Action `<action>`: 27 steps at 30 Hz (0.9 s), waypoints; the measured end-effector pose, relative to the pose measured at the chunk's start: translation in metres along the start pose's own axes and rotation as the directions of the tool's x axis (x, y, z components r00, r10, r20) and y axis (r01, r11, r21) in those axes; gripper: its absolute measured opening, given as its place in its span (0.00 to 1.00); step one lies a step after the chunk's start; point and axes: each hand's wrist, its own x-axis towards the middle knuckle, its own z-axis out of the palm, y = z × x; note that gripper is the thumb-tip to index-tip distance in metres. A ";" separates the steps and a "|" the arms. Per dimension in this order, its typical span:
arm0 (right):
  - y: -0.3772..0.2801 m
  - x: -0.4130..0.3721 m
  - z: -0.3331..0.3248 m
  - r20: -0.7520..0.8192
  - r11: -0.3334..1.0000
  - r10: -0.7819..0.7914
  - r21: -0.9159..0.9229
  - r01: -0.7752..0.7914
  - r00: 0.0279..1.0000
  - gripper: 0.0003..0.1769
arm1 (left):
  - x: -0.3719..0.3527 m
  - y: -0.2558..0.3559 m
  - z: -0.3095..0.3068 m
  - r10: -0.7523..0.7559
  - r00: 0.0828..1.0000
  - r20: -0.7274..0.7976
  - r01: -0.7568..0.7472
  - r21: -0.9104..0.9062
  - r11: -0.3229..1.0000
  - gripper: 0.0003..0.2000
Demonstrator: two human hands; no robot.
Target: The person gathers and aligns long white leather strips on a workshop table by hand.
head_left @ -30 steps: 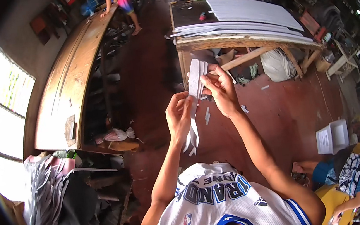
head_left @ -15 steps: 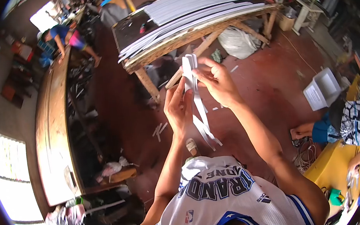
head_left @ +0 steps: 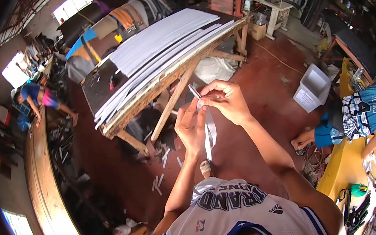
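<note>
My left hand (head_left: 190, 125) and my right hand (head_left: 229, 104) meet in front of my chest, both closed on folded white strips (head_left: 210, 131). The right thumb and fingers pinch the strips near their top end, where narrow edges stick up past my fingertips. Just below, my left fingers grip the same bundle. Its loose ends hang down toward the floor, and part of the bundle is hidden by my fingers. What the strips are made of I cannot make out.
A wooden table (head_left: 165, 76) ahead bears long white sheets (head_left: 161, 37). A white bin (head_left: 314, 88) stands on the red floor at right, near a co-worker in blue (head_left: 366, 110) at a yellow bench (head_left: 339, 165). Another person (head_left: 39, 98) bends over a long board (head_left: 43, 178) at left. Scraps (head_left: 158, 184) litter the floor.
My view has turned, so the table sits further left and is tilted. The bundle has tipped, showing its narrow edges instead of its broad looped faces. Both hands stay on it.
</note>
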 end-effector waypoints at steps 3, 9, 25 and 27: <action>-0.008 0.038 -0.008 -0.005 0.996 -0.022 -0.082 0.021 1.000 0.09 | 0.041 -0.012 0.018 -0.003 1.000 0.025 0.006 -0.125 0.992 0.16; -0.022 0.105 -0.028 -0.005 0.981 -0.135 -0.138 0.133 0.991 0.17 | 0.113 -0.037 0.042 -0.014 0.989 0.150 0.063 -0.326 0.943 0.14; 0.012 0.216 -0.144 0.024 0.960 -0.262 -0.098 0.263 0.965 0.26 | 0.202 -0.073 0.159 0.044 0.985 0.167 0.024 -0.385 0.923 0.10; 0.015 0.232 -0.166 -0.006 0.952 -0.299 -0.071 0.298 0.954 0.25 | 0.211 -0.076 0.184 0.045 0.987 0.154 0.018 -0.387 0.922 0.11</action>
